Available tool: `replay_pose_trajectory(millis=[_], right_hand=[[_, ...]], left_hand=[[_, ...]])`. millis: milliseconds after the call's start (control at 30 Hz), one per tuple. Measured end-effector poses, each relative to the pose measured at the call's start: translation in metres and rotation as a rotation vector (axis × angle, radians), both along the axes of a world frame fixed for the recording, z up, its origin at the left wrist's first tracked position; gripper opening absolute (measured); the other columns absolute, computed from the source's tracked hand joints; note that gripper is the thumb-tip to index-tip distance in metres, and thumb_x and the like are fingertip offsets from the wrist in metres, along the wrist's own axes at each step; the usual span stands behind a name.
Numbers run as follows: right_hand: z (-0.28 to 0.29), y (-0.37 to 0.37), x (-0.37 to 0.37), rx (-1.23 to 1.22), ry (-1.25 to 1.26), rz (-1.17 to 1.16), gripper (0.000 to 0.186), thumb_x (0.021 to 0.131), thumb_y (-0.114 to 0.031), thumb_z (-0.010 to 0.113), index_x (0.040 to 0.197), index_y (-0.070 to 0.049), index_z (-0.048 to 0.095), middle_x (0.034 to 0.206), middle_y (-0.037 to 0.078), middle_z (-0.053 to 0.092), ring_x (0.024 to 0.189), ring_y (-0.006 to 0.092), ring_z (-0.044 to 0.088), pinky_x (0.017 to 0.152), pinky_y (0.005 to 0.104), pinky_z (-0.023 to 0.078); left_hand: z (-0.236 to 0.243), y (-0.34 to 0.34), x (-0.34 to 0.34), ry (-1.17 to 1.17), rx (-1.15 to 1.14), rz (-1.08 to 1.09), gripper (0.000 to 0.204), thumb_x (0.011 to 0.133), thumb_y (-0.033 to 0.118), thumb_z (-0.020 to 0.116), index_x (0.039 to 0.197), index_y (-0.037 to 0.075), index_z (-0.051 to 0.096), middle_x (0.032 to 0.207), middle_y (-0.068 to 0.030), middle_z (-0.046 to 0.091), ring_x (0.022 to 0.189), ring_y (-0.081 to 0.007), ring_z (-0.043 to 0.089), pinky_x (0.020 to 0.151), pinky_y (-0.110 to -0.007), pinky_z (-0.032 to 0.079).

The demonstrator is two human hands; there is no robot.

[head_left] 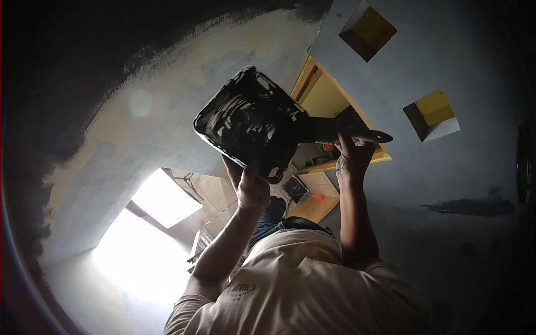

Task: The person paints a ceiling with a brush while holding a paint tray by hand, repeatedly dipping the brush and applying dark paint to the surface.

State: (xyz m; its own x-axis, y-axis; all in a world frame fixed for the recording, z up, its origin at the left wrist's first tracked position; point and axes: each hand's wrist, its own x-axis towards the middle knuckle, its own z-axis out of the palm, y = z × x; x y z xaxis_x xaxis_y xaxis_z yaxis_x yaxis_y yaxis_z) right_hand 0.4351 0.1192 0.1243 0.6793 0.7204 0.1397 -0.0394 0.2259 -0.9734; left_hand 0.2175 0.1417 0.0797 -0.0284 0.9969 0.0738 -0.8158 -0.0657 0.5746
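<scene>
Up in front of me, my left hand [251, 188] grips a square paint tray [243, 120] from below, at its near edge. Black paint is smeared over the tray's inside. In my right hand [353, 153] is a wide paintbrush [326, 131], held by its handle, which points to the right. The brush head is dark and meets the tray's right side. Whether its bristles touch the paint I cannot tell.
Black paint [67, 67] borders a pale wall [223, 72] with a ragged edge. The grey wall [474, 156] has two square openings, one being a yellow-lined recess [435, 109]. A wood-framed opening [329, 95] lies behind the brush. Below are another tray [295, 188] and an orange handle [317, 196].
</scene>
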Motion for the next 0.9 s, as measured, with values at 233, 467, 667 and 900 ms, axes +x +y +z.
replay_pose_trajectory(millis=[233, 467, 667, 900], right_hand=[[-0.012, -0.009, 0.037, 0.084, 0.383, 0.011, 0.020, 0.090, -0.008, 0.077, 0.107, -0.007, 0.067, 0.099, 0.004, 0.070, 0.094, 0.0148, 0.067, 0.087, 0.0369, 0.056], [-0.006, 0.034, 0.043, 0.264, 0.951, 0.429, 0.019, 0.096, -0.018, 0.073, 0.112, -0.011, 0.069, 0.115, 0.005, 0.072, 0.113, 0.0209, 0.067, 0.107, 0.0423, 0.052], [0.028, 0.117, -0.012, 0.352, 0.766, 0.602, 0.027, 0.103, -0.021, 0.065, 0.128, -0.012, 0.062, 0.127, 0.008, 0.064, 0.121, 0.0221, 0.061, 0.112, 0.0420, 0.047], [0.054, 0.161, -0.122, 0.345, -0.682, 0.183, 0.032, 0.100, -0.009, 0.067, 0.130, -0.001, 0.064, 0.126, 0.015, 0.068, 0.119, 0.0253, 0.066, 0.097, 0.0383, 0.055]], left_hand=[[0.003, 0.003, -0.006, -0.015, -0.025, 0.012, 0.075, 0.095, 0.017, 0.063, 0.160, 0.013, 0.026, 0.151, -0.0175, 0.048, 0.130, -0.0349, 0.058, 0.108, -0.050, 0.051], [-0.034, -0.011, -0.041, -0.194, -0.332, -0.142, 0.075, 0.088, 0.013, 0.062, 0.158, 0.014, 0.035, 0.149, -0.0135, 0.052, 0.135, -0.0342, 0.055, 0.110, -0.050, 0.049], [-0.061, -0.045, -0.093, -0.280, -0.294, -0.194, 0.067, 0.086, 0.032, 0.070, 0.144, 0.003, 0.054, 0.136, -0.0144, 0.066, 0.124, -0.0333, 0.064, 0.107, -0.049, 0.051], [-0.089, -0.078, -0.158, -0.215, -0.248, -0.031, 0.065, 0.085, 0.032, 0.071, 0.141, 0.003, 0.056, 0.135, -0.0149, 0.066, 0.124, -0.0334, 0.064, 0.109, -0.048, 0.050]])
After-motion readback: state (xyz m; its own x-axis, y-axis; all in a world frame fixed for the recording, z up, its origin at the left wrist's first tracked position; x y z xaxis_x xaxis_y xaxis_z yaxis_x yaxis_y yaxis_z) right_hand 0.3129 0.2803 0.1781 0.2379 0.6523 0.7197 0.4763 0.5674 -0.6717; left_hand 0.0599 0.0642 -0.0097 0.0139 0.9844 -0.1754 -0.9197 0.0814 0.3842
